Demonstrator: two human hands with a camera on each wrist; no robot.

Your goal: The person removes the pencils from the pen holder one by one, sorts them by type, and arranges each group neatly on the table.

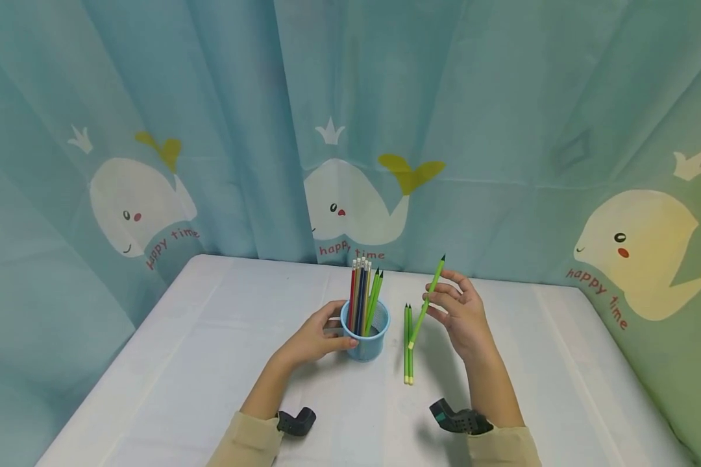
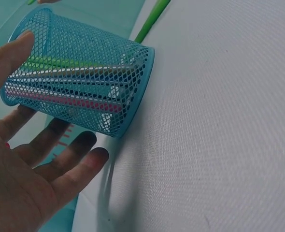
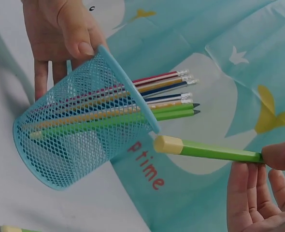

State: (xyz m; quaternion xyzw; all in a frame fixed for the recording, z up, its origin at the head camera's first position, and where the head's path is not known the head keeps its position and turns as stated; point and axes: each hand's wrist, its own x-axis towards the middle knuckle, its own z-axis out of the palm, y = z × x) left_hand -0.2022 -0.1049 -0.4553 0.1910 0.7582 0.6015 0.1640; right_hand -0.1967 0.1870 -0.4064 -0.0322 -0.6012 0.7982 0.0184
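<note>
A light blue mesh pencil cup point(image 1: 365, 351) stands upright on the table, with my left hand point(image 1: 314, 335) holding its left side, thumb in front near the rim and fingers behind. Inside the cup lean several colored pencils point(image 3: 157, 89) with white eraser ends up, and two green pencils point(image 3: 174, 114) with dark points up. My right hand point(image 1: 466, 319) pinches another green pencil point(image 3: 215, 152) between thumb and fingertips, right of the cup. It tilts, dark point up and pale yellow end down. Below it, two more green pencils point(image 1: 406, 362) lie side by side on the table.
The table point(image 1: 198, 370) wears a white cloth. Behind it hangs a blue-green curtain point(image 1: 502, 130) printed with whales, close to the table's back edge. A black wrist device point(image 1: 296, 422) sits on the left wrist, and another wrist device point(image 1: 461, 419) on the right.
</note>
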